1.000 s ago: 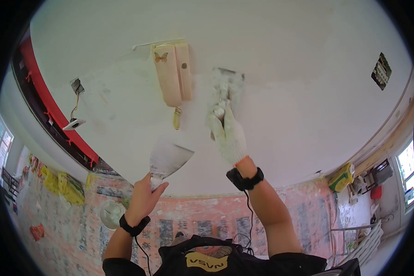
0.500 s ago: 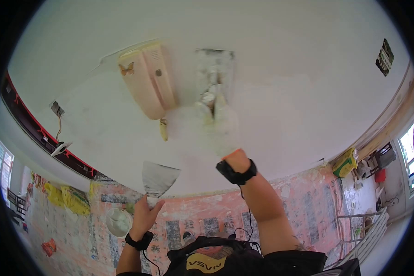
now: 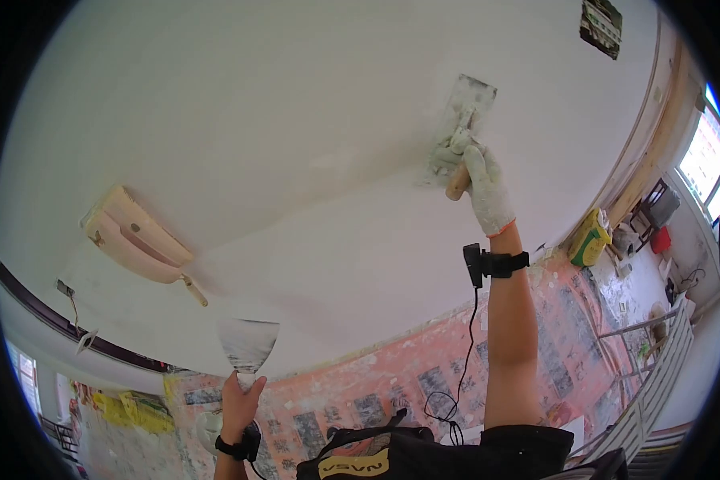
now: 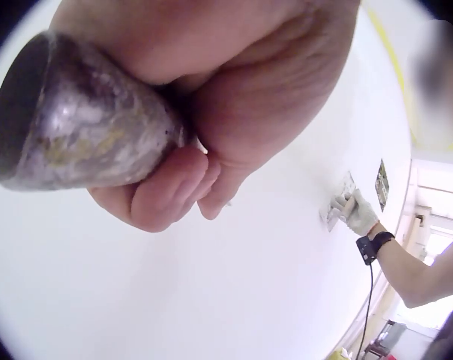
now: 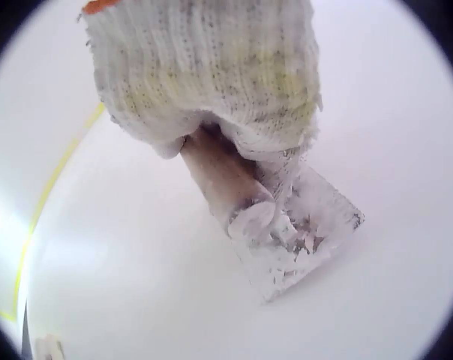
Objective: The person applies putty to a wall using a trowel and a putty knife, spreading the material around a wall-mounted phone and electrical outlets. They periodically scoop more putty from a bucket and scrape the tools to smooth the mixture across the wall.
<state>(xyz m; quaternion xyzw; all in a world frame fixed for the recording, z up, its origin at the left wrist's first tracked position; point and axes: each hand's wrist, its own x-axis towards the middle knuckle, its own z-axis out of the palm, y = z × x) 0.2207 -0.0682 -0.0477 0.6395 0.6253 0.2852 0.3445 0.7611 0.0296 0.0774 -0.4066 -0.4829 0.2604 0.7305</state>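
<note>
In the head view, a person works at a broad white wall (image 3: 336, 176) with a tool in each hand. The right hand (image 3: 486, 188), in a white knitted glove with an orange cuff, grips the brown wooden handle (image 3: 458, 182) of a flat rectangular metal trowel (image 3: 474, 92) smeared with white paste. The trowel lies at the wall, right of centre; whether its whole blade touches cannot be told. The gloved fingers are bent round the handle, though their tips are mostly hidden.

The bare left hand (image 3: 238, 408) holds a scraper with a wide, flaring, paste-streaked metal blade (image 3: 250, 340), lower left, blade upward. The left wrist view shows its fingers curled closely round the handle, just beside the scuffed metal end cap (image 4: 91, 124).

Just beside the left wrist stands a round white bucket (image 3: 206, 428), partly covered by the arm; its contents cannot be made out. Yellow printed bags (image 3: 148, 412) lie near it on the pink, dark-patterned floor covering (image 3: 368, 412), and another yellow-and-green bag (image 3: 590, 240) stands at the right; what they contain does not show. A cream-and-pink wall handset (image 3: 140, 248) is on the wall at left, well apart from the trowel.
</note>
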